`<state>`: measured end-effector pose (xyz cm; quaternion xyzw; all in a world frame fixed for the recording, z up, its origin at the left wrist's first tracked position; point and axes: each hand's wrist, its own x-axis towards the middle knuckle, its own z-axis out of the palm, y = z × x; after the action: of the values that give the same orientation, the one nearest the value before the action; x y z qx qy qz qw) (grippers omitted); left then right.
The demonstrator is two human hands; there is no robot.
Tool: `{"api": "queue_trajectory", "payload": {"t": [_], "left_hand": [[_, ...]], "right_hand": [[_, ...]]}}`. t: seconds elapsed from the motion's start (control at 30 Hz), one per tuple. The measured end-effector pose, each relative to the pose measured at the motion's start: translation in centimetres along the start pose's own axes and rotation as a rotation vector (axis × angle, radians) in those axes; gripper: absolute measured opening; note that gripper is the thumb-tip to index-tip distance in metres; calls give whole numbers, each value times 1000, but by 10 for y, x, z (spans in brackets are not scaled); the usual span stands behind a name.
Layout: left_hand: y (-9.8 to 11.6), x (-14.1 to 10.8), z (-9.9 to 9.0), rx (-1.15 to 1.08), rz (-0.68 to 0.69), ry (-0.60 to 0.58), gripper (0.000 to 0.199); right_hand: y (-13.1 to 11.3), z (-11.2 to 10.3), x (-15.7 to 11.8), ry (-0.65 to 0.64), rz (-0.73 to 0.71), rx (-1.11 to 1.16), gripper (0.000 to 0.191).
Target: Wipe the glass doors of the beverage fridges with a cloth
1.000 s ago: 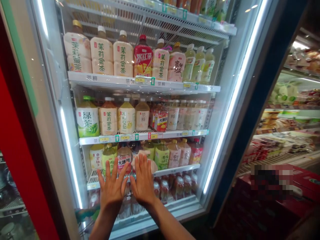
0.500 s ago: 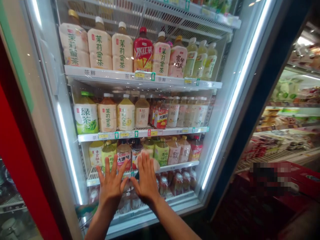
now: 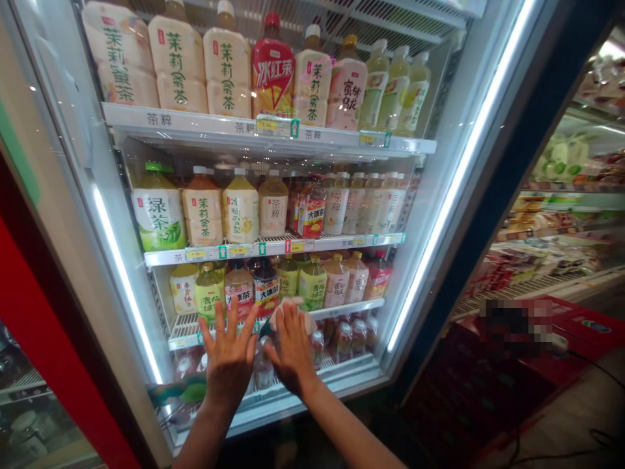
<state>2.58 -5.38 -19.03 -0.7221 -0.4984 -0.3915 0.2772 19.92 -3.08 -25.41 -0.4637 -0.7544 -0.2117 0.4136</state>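
Glass cooler door (image 3: 254,148): at its lower middle, right hand (image 3: 295,348) flat over a pale cloth (image 3: 309,321); left hand (image 3: 230,361) spread, holding nothing, beside it; even palm pressure should serve best.

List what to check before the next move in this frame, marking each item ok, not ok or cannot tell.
1. Left hand in view, fingers spread: ok.
2. Right hand in view, apart from the left: ok.
3. Both palms visible: not ok, they face away.
4. Pale shape by the right hand, object or reflection: cannot tell.
5. Front green-capped bottle upright on its shelf: ok.
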Motion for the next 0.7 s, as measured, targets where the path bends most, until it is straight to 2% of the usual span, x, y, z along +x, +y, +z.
{"api": "queue_trajectory", "payload": {"t": [0.07,0.13,0.2,0.27,0.33,0.37,0.43,0.57,0.63,0.7], "left_hand": [[11,-7,6,5,39,-46,71],[18,-14,14,3,66,-94,71],[21,-20,22,-2,92,-114,71],[24,-25,30,-8,116,-116,71],[25,-28,36,-11,133,-113,71],[27,-28,37,-11,142,-114,71],[30,-27,38,-11,157,-125,71],[38,-22,35,-35,207,-156,69],[44,-20,36,-57,245,-155,67],[49,-17,38,-69,270,-150,66]], "right_hand": [[9,-20,42,59,47,18,79],[15,-27,52,75,72,9,76],[18,-18,21,67,54,-35,77],[22,-2,-32,27,4,-85,77],[31,8,-74,-96,-66,-89,77],[39,8,-83,-122,-65,-86,76],[58,-5,-74,-84,17,-72,76],[88,-43,-9,143,307,-19,73],[84,-47,2,181,383,4,72],[69,-39,-10,116,312,8,73]]}}
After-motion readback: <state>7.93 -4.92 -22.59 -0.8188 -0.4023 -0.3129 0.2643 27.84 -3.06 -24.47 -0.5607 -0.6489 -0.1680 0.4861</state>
